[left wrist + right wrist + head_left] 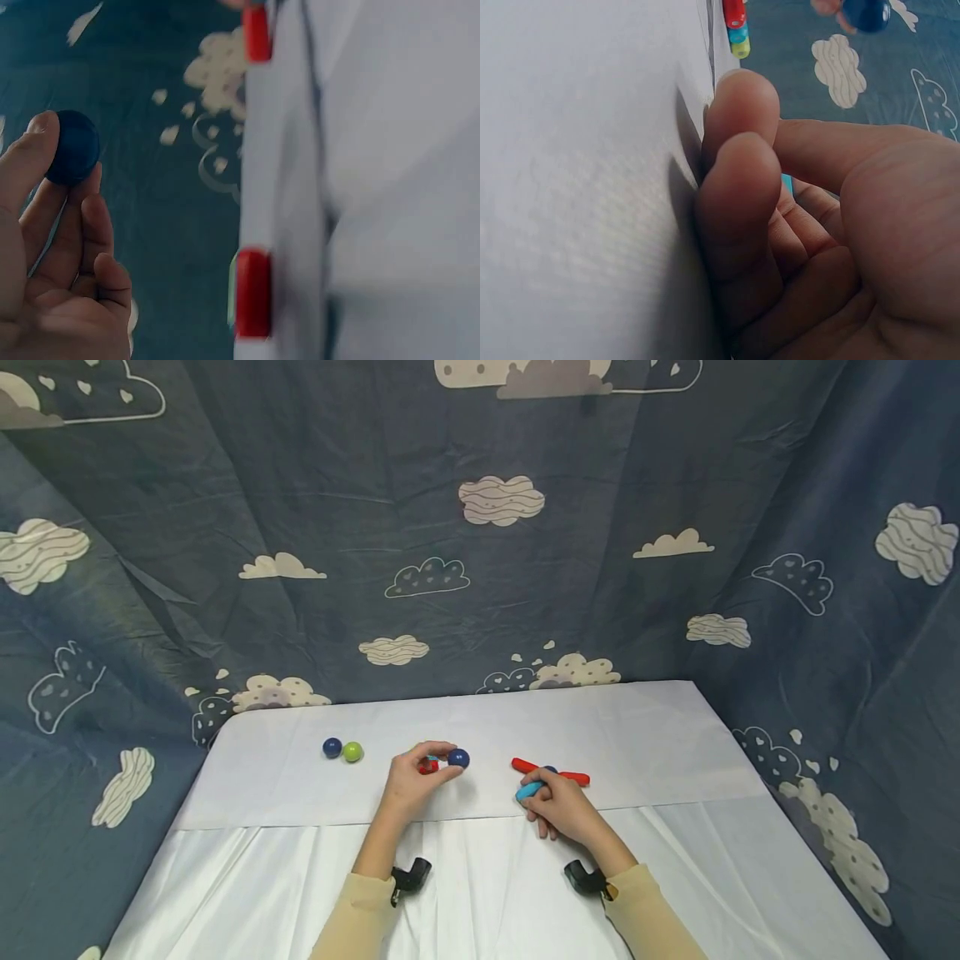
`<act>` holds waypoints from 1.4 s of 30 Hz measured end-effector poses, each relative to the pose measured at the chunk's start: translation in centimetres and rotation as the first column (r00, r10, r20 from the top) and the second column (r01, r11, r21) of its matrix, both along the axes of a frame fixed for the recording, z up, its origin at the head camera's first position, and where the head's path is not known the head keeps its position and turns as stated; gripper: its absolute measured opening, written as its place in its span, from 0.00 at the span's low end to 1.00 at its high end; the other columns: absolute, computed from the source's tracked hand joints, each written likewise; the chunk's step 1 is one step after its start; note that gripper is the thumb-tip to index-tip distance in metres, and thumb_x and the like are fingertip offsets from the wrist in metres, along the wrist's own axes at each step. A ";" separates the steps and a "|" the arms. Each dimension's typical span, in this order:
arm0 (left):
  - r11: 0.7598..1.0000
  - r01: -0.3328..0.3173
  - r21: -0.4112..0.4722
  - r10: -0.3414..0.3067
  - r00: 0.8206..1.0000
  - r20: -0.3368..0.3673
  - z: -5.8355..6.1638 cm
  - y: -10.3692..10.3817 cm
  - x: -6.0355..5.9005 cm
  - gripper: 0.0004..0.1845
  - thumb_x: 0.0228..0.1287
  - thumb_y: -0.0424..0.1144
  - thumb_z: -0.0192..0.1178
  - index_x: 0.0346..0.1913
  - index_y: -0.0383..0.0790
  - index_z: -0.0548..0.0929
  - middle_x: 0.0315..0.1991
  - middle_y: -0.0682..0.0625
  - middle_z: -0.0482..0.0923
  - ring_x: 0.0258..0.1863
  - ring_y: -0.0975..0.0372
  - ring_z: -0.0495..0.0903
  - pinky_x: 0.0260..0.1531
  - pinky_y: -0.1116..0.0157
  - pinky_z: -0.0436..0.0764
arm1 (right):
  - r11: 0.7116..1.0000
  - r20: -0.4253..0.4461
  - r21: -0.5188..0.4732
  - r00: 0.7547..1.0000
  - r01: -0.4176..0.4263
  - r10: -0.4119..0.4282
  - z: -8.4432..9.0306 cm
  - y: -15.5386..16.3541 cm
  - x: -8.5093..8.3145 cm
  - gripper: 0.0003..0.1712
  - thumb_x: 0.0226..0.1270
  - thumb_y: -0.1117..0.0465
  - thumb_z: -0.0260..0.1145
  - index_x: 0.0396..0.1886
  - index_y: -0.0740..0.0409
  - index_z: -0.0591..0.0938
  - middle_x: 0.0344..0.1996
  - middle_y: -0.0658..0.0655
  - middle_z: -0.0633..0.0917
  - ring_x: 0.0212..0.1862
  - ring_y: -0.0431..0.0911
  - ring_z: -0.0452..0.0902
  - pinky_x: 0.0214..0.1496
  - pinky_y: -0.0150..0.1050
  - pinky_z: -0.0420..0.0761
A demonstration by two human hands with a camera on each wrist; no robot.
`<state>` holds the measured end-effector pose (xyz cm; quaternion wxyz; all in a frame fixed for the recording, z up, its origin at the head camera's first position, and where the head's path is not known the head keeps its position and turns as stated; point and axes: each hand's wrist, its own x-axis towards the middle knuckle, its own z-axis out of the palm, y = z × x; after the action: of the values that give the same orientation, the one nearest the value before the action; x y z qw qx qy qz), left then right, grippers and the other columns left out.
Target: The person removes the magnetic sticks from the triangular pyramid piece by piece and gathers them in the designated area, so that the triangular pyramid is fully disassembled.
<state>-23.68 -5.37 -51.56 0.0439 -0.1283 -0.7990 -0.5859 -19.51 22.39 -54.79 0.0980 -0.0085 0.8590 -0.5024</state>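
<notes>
My left hand (408,781) pinches a dark blue ball (458,759) between thumb and fingertips, held up above the white table. The left wrist view shows this ball (76,148) at the thumb tip, with the other fingers loosely curled. Behind the left hand, a red piece (428,766) with a bit of light blue shows partly. My right hand (558,806) pinches a light blue rounded stick (529,790) low over the table. Just beyond it lie a red stick (524,765) and another red stick (575,778), with a dark blue ball (551,769) between them, partly hidden by the hand.
At the left back of the white-covered table (637,727), another dark blue ball (332,747) sits beside a green ball (352,752). A dark curtain (337,543) with cloud prints hangs behind the table and at both sides.
</notes>
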 end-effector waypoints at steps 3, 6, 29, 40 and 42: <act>0.993 -0.107 0.042 0.107 0.994 -0.011 1.2 -2.7 -0.5 0.17 0.59 0.39 0.80 0.52 0.46 0.91 0.48 0.46 0.91 0.48 0.55 0.81 0.48 0.63 0.76 | 1.000 0.001 -0.017 1.000 -0.015 0.015 0.1 0.0 -0.1 0.17 0.75 0.63 0.70 0.59 0.60 0.79 0.23 0.53 0.85 0.15 0.44 0.75 0.20 0.31 0.77; 0.974 -0.211 0.078 0.216 0.975 -0.051 2.1 -5.3 -1.0 0.17 0.61 0.40 0.78 0.53 0.44 0.91 0.48 0.43 0.90 0.46 0.63 0.81 0.48 0.64 0.74 | 1.000 0.008 -0.022 1.000 -0.016 0.017 0.2 0.1 0.0 0.17 0.75 0.63 0.70 0.59 0.60 0.79 0.23 0.53 0.85 0.15 0.44 0.75 0.19 0.31 0.77; 0.741 -0.669 -0.058 0.671 0.741 0.023 -1.6 -17.8 -4.3 0.20 0.69 0.40 0.72 0.60 0.37 0.87 0.53 0.36 0.88 0.50 0.55 0.80 0.46 0.69 0.69 | 0.999 0.018 -0.033 1.000 -0.019 0.019 0.0 0.2 0.0 0.18 0.75 0.62 0.70 0.60 0.60 0.79 0.23 0.53 0.85 0.15 0.44 0.76 0.20 0.32 0.78; 0.728 -0.659 -0.188 0.682 0.722 0.112 -3.7 -18.1 -4.9 0.21 0.68 0.39 0.71 0.61 0.35 0.86 0.56 0.35 0.88 0.55 0.47 0.86 0.55 0.60 0.77 | 0.999 0.022 -0.044 1.000 -0.020 0.021 0.0 0.1 0.0 0.18 0.75 0.62 0.69 0.60 0.61 0.79 0.23 0.54 0.85 0.15 0.44 0.76 0.20 0.31 0.78; 0.731 -0.651 -0.206 0.677 0.729 0.099 -3.7 -18.0 -5.1 0.21 0.68 0.39 0.71 0.62 0.35 0.86 0.57 0.34 0.87 0.58 0.45 0.85 0.59 0.54 0.77 | 0.999 0.016 -0.036 1.000 -0.020 0.021 0.0 0.2 -0.1 0.18 0.75 0.63 0.70 0.60 0.61 0.79 0.23 0.54 0.85 0.15 0.44 0.76 0.20 0.31 0.77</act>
<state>-28.75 -23.33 -55.23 0.1735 0.2131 -0.8359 -0.4751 -19.57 22.57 -54.75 0.1099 -0.0149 0.8488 -0.5169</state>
